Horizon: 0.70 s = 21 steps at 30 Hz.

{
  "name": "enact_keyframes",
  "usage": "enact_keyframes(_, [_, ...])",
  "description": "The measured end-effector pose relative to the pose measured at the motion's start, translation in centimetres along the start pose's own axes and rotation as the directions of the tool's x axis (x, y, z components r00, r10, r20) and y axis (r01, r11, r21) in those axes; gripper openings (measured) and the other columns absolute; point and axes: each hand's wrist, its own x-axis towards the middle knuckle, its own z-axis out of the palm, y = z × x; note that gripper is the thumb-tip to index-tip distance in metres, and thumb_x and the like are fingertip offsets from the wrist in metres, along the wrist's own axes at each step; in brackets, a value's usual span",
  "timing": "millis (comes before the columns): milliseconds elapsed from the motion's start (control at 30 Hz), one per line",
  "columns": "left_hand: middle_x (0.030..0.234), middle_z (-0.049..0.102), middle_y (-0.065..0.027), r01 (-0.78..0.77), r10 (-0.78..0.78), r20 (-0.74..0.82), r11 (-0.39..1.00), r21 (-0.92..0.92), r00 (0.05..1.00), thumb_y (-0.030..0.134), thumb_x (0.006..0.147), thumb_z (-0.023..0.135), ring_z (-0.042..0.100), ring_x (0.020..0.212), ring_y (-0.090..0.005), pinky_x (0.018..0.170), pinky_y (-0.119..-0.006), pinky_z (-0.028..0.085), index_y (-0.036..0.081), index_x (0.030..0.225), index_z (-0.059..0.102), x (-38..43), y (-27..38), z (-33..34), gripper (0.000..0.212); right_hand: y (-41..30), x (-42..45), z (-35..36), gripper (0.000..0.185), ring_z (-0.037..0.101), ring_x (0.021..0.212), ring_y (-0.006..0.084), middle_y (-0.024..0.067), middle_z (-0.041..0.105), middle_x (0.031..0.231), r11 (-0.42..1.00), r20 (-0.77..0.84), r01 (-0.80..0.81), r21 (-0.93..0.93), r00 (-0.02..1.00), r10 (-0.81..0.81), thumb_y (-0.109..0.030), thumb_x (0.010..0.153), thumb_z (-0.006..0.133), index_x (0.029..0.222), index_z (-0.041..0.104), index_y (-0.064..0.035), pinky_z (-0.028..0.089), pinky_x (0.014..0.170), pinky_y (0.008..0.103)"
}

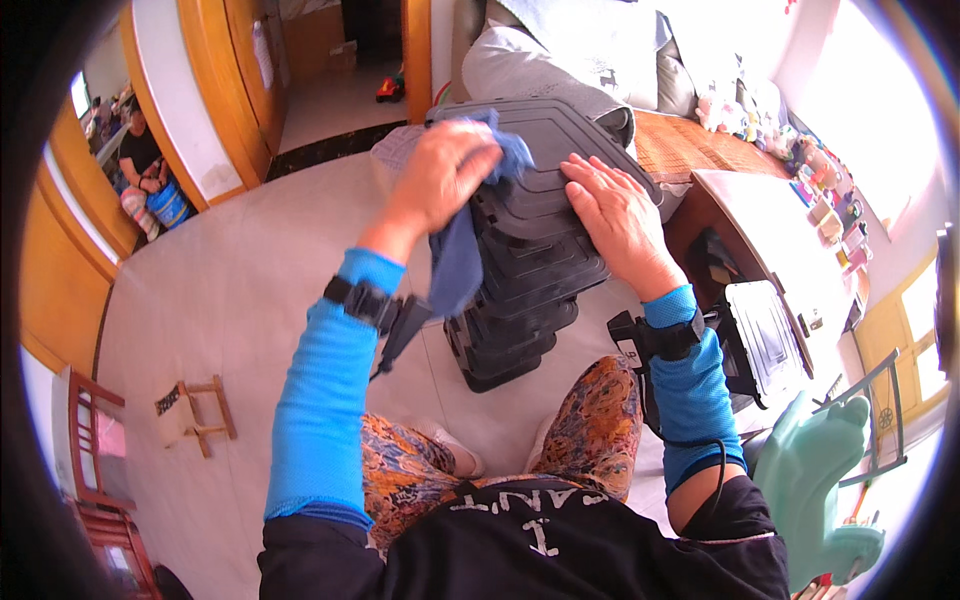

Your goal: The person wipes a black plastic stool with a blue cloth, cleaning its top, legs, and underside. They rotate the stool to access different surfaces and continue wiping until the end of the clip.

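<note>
Several black plastic storage boxes stand in a stack before me, topped by a ridged lid [536, 135]. My left hand [450, 161] is closed over a blue cloth [510, 154] at the left part of that lid; the hand is slightly blurred. Part of the cloth hangs down the stack's left side. My right hand [611, 210] lies palm down near the lid's right edge, fingers spread a little, holding nothing. Below, the lower boxes [502, 345] reach down to the tiled floor.
Right of the stack is a desk [757, 217] with a box with a pale lid [761, 337] beside it. A green plastic ride-on toy [810, 465] stands near my right arm. A small folding stool [195, 412] is at left. Another person [141, 154] sits in a doorway.
</note>
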Motion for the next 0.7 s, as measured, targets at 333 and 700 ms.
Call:
enact_keyframes(333, [0.127, 0.062, -0.0175, 0.178, -0.293, -0.568, 0.952, -0.249, 0.769, 0.018, 0.102, 0.053, 0.048, 0.131, -0.0424, 0.112, -0.047, 0.035, 0.005, 0.123, 0.063, -3.4, 4.1, 5.9, 0.027, 0.2, 0.0, 0.9, 0.040, 0.053, 0.134, 0.0308, 0.0116, 0.063, 0.138, 0.999, -0.083, -0.018, 0.048, 0.996, 0.022, -0.033, 0.105, 0.045, 0.129, 0.065, -0.0081, 0.035, 0.114, 0.0417])
enact_keyframes(700, [0.145, 0.053, -0.0141, -0.101, 0.083, -0.404, 0.995, -0.023, 0.911, 0.038, 0.106, 0.045, 0.043, 0.139, -0.0402, 0.116, -0.052, 0.029, 0.010, 0.141, 0.054, -5.9, 5.1, 5.0, 0.046, 0.6, 0.4, 0.7, 0.041, 0.051, 0.136, 0.0298, 0.0106, 0.061, 0.141, 1.000, -0.020, -0.011, 0.004, 1.000, 0.012, -0.032, 0.106, 0.042, 0.131, 0.064, -0.0076, 0.034, 0.114, 0.0418])
